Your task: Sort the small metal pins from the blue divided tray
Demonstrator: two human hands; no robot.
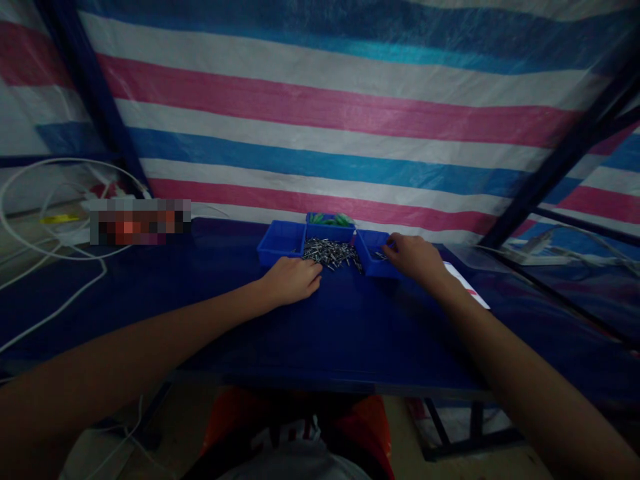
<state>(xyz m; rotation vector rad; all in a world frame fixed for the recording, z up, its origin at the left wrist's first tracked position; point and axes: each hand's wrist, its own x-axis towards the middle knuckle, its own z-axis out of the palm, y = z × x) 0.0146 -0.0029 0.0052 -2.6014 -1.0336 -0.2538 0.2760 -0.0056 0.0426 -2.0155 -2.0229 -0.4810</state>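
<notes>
A pile of small metal fasteners (331,253), too small to tell the exact kind, lies on the blue table (320,340). At the pile's near left edge rests my left hand (293,279), its fingers curled; what they hold, if anything, is hidden. My right hand (413,257) reaches over the right blue bin (370,257), fingertips pinched together above a few fasteners inside. Whether something sits in that pinch is not visible. To the left of the pile stands another blue bin (283,241). Behind the pile, a third blue bin (330,230) contains green items (333,219).
White cables (75,300) loop over the table's left side near a blurred-out patch. A white sheet (467,285) lies beyond my right wrist. Blue metal posts (545,160) and a striped plastic sheet (325,120) close off the back. On the far right is a power strip (537,245).
</notes>
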